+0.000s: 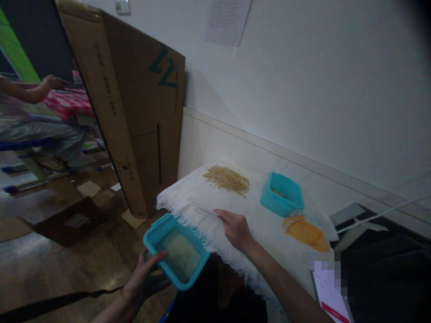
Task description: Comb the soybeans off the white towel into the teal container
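My left hand [143,276] grips a teal plastic box [175,253] holding white rice, just below the near edge of a table covered with a white fringed cloth [215,211]. My right hand [235,229] rests on the cloth, fingers closed on a thin flat white strip [204,207] that lies along the cloth. A pile of tan beans [227,178] sits on the cloth farther back. A second teal box [282,194] stands to the right with a few orange grains inside. Orange grains in a clear bag [306,232] lie near it.
A tall cardboard box [134,112] leans against the wall left of the table. Flattened cardboard lies on the wooden floor [67,220]. Another person [30,89] sits at far left. Papers [332,298] and dark equipment [387,260] are at right.
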A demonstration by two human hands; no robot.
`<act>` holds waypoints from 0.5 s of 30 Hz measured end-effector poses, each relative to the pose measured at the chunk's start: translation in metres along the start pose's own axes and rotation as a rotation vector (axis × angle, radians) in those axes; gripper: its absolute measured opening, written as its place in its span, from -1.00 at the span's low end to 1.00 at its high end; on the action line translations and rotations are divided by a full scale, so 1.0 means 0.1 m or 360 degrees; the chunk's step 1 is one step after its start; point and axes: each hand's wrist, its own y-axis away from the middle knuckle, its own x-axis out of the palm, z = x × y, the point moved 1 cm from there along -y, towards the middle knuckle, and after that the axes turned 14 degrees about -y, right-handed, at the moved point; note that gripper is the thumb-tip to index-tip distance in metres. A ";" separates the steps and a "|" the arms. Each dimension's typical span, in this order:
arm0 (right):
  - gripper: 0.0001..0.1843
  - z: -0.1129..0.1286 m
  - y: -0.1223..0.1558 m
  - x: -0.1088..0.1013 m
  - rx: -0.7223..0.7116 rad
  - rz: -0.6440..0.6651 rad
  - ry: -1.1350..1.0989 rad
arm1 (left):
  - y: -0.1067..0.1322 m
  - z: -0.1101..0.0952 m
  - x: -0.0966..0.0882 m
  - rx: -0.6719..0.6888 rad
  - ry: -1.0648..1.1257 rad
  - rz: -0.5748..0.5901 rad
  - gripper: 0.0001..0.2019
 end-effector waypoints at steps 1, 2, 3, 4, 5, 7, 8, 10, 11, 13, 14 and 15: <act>-0.48 0.05 0.05 0.00 -0.0016 0.0000 -0.0020 | -0.01 0.01 0.00 0.0006 -0.0003 0.0013 0.08; -0.48 0.09 0.08 0.00 -0.0022 -0.0007 -0.0038 | -0.01 0.02 0.00 0.0008 -0.0005 0.0030 0.11; -0.49 0.13 0.11 0.00 -0.0013 -0.0021 -0.0053 | -0.02 0.03 0.00 0.0008 -0.0007 0.0045 0.12; -0.51 0.15 0.12 -0.02 0.0011 -0.0043 -0.0060 | -0.02 0.04 0.00 0.0006 -0.0009 0.0054 0.13; -0.53 0.15 0.12 -0.05 0.0048 -0.0070 -0.0060 | -0.01 0.04 0.01 0.0005 -0.0012 0.0052 0.13; -0.58 0.12 0.09 -0.12 0.0152 -0.0124 -0.0033 | 0.00 0.04 0.02 0.0000 -0.0023 0.0015 0.10; -0.59 0.09 0.06 -0.15 0.0209 -0.0144 -0.0007 | 0.01 0.04 0.03 0.0004 -0.0029 -0.0004 0.08; -0.59 0.04 0.03 -0.20 0.0295 -0.0163 0.0062 | 0.02 0.03 0.05 0.0013 -0.0035 -0.0009 0.05; -0.57 0.02 0.02 -0.21 0.0317 -0.0162 0.0094 | 0.03 0.03 0.06 0.0021 -0.0029 0.0001 0.04; -0.53 0.01 0.03 -0.18 0.0314 -0.0129 0.0141 | 0.03 0.04 0.06 0.0022 -0.0027 0.0009 0.04; -0.51 0.04 0.06 -0.15 0.0296 -0.0100 0.0154 | 0.03 0.04 0.06 0.0014 -0.0027 0.0004 0.05; -0.49 0.07 0.10 -0.11 0.0272 -0.0067 0.0162 | 0.03 0.05 0.06 0.0005 -0.0027 -0.0001 0.06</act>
